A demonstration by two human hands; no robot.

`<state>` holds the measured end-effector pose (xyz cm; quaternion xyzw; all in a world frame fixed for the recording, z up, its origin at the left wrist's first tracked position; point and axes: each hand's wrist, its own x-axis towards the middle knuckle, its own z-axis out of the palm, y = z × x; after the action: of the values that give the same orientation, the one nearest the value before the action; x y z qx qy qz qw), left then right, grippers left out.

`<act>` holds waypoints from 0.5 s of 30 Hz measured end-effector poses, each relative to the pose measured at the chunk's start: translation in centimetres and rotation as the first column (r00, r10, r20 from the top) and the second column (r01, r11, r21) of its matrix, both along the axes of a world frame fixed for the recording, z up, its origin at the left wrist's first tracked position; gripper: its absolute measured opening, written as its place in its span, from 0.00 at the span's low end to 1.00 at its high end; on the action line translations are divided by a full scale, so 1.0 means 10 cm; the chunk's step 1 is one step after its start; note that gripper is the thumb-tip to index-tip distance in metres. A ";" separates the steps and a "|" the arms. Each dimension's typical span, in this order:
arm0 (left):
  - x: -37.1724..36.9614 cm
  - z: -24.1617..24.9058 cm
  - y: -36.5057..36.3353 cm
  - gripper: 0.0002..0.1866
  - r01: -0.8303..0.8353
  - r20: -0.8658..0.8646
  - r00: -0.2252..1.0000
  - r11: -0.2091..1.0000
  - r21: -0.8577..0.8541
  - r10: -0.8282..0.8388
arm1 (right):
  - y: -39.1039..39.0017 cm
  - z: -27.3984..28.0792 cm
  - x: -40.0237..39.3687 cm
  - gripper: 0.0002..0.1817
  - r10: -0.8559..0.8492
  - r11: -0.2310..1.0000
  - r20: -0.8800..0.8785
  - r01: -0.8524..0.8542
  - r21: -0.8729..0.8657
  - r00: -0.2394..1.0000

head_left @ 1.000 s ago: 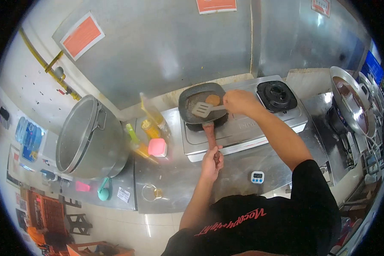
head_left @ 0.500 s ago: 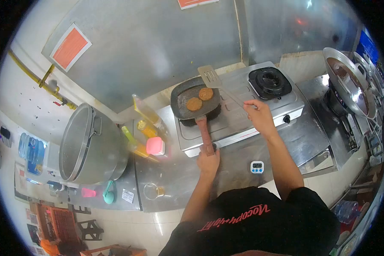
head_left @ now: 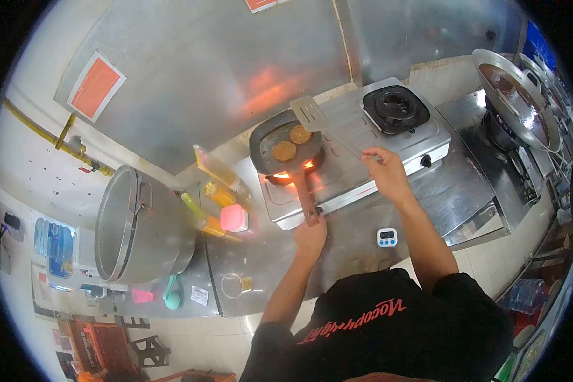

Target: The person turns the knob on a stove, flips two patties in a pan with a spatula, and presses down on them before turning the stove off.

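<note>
My right hand (head_left: 388, 173) is closed around the handle of a slotted spatula (head_left: 310, 114), whose blade hangs over the right rim of a dark square frying pan (head_left: 268, 151). Two browned round patties (head_left: 284, 151) lie in the pan, which sits on the left burner of a silver gas stove (head_left: 353, 181). Orange flame (head_left: 281, 175) glows beneath the pan. Below the end of the pan's wooden handle (head_left: 304, 196), my left hand (head_left: 311, 237) has its fingers at the left stove knob (head_left: 318, 211); the handle partly covers them.
A large metal pot (head_left: 146, 223) stands left, near oil bottles (head_left: 219, 193) and a pink-lidded container (head_left: 233, 218). A white timer (head_left: 386, 237) and a clear cup (head_left: 232, 286) are on the steel counter. The right burner (head_left: 396, 109) has no pan; a wok (head_left: 512, 99) stands far right.
Flame has appeared under the pan, with an orange reflection on the steel wall. My left hand stays by the knob, and my right still holds the spatula. The view has shifted slightly.
</note>
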<state>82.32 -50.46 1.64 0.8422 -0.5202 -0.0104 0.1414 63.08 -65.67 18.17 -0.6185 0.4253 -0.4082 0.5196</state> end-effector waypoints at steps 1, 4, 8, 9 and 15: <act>-0.04 0.05 -0.01 0.19 -0.090 -0.095 0.992 0.996 -0.027 0.087 | -0.02 -0.01 0.00 0.15 -0.004 1.000 0.004 0.005 -0.002 1.000; -0.14 0.14 0.04 0.22 -0.185 -0.206 0.964 0.980 -0.072 0.167 | 0.00 -0.08 0.00 0.15 -0.003 1.000 -0.037 0.002 -0.028 0.999; -0.12 -0.01 0.09 0.23 -0.147 -0.262 0.961 0.970 -0.193 0.093 | 0.05 -0.07 0.03 0.15 0.002 1.000 -0.023 -0.002 0.007 1.000; -0.09 -0.05 0.12 0.23 -0.147 -0.260 0.961 0.971 -0.189 0.094 | 0.06 -0.08 0.03 0.15 0.005 1.000 -0.024 -0.005 0.007 1.000; 0.06 -0.08 0.23 0.24 -0.277 -0.878 0.472 0.959 -0.056 0.085 | 0.11 -0.04 0.02 0.15 -0.003 1.000 -0.088 0.005 0.022 0.996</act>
<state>82.93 -48.12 0.81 0.7545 -0.2840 -0.3678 0.4634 63.30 -64.62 17.75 -0.6293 0.4536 -0.3768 0.5062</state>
